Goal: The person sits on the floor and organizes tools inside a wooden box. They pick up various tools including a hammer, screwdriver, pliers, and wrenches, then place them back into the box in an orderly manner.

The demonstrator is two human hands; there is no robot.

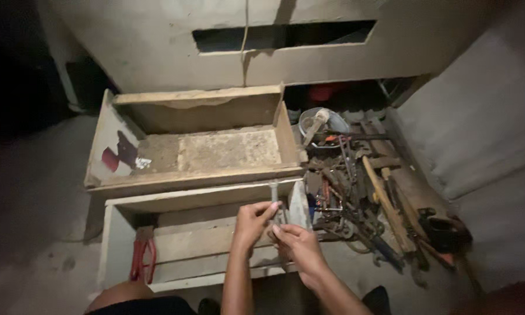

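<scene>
Head view, so we're looking straight down over our own arms in pretty dim light. Biggest thing is the concrete wall (157, 52) at the back with a long slot cut in it. Below that sit two wooden boxes: the far box (157, 116) stands open and mostly bare, with a dark red scrap in its left corner, and the near box (113, 233) is right in front of us, so it's the easy one to work over. Red pliers (141, 259) lie against the near box's left wall, out of the way.

Right of the boxes there's a heap of tools (356, 204), a long wooden handle (385, 204) lying across it, all jumbled and touching, looks dumped rather than sorted.

Now the small stuff. Our left hand (252, 224) is pinching a thin metal piece (274, 195) and holding it upright above the near box's right end. Our right hand (297, 245) is curled just beside it, fingertips at the lower part, probably steadying it. Can't tell exactly what that piece is.
</scene>
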